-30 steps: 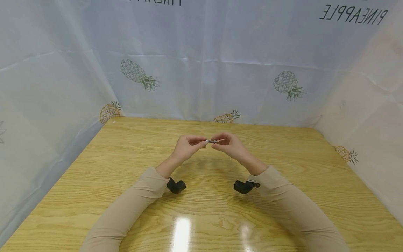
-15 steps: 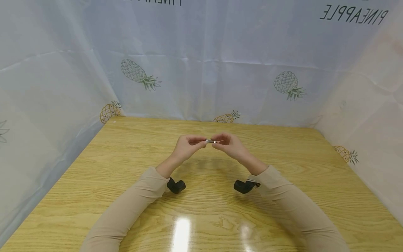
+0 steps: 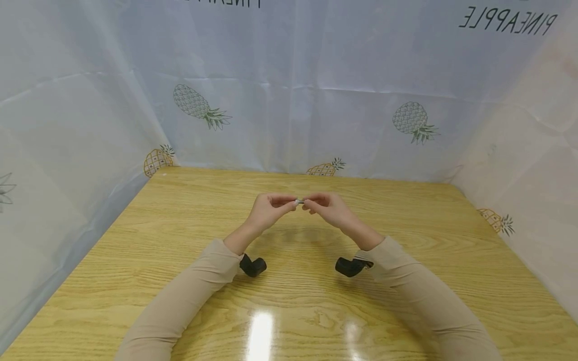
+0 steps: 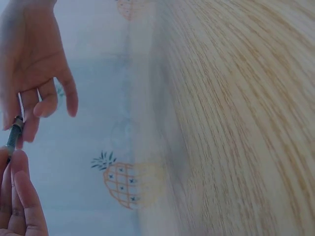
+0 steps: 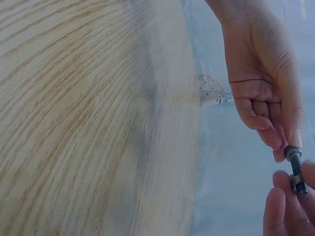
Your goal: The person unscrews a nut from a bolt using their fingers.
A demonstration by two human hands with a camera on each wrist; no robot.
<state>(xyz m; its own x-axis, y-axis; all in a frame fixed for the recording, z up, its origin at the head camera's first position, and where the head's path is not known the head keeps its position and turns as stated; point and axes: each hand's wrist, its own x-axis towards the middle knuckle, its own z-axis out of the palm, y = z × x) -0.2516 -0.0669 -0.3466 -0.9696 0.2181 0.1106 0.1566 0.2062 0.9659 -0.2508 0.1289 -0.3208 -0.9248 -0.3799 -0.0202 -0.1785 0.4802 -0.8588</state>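
Observation:
My left hand (image 3: 267, 212) pinches the head end of a metal bolt (image 5: 296, 161) between thumb and fingertips, holding it roughly level above the table. A nut (image 5: 297, 183) sits on the threaded shank near its free end. My right hand (image 3: 331, 209) has its thumb and fingertips at that nut, with the thumb on the near side. In the head view the right fingers cover the nut, and only a short piece of shank shows between the hands. The left wrist view also shows the bolt's thread (image 4: 13, 137) between both sets of fingers.
Beneath the hands lies a wood-grain table (image 3: 289, 301). A pale curtain (image 3: 289, 120) printed with pineapples stands along its back and sides. Black camera mounts, one at the left wrist (image 3: 253, 266) and one at the right (image 3: 349, 267), hang below the sleeves.
The right thumb and fingers have closed in over the nut, which showed between them before. The left hand and bolt stay in the same place.

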